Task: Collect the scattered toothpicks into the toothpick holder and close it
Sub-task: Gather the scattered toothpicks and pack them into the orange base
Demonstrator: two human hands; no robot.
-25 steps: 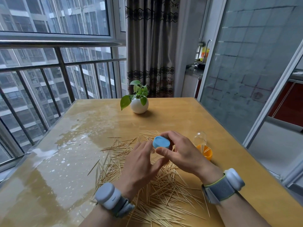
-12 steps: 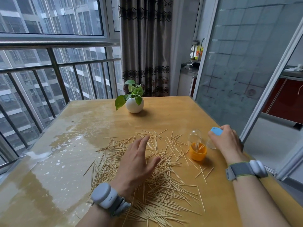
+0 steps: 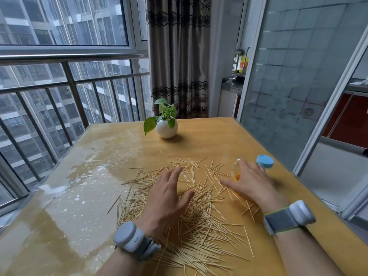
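Note:
Many wooden toothpicks [image 3: 199, 222] lie scattered across the middle and near part of the yellow table [image 3: 209, 142]. My left hand [image 3: 169, 198] hovers flat over the pile, fingers straight and holding nothing. To the right, my right hand [image 3: 251, 182] is spread with its fingers relaxed, also holding nothing. It covers most of a small holder with a clear top and orange base [image 3: 236, 172]. A clear container with a blue cap [image 3: 264, 161] stands just beyond my right hand, near the table's right edge.
A white round pot with a green plant [image 3: 166, 128] stands at the far middle of the table. The table's left part is glossy and speckled. A railing and window run along the left; a glass sliding door is on the right.
My right hand carried the blue-capped container to the right, set it down near the table edge and let go. It has come back left beside the orange holder. My left hand stays over the pile.

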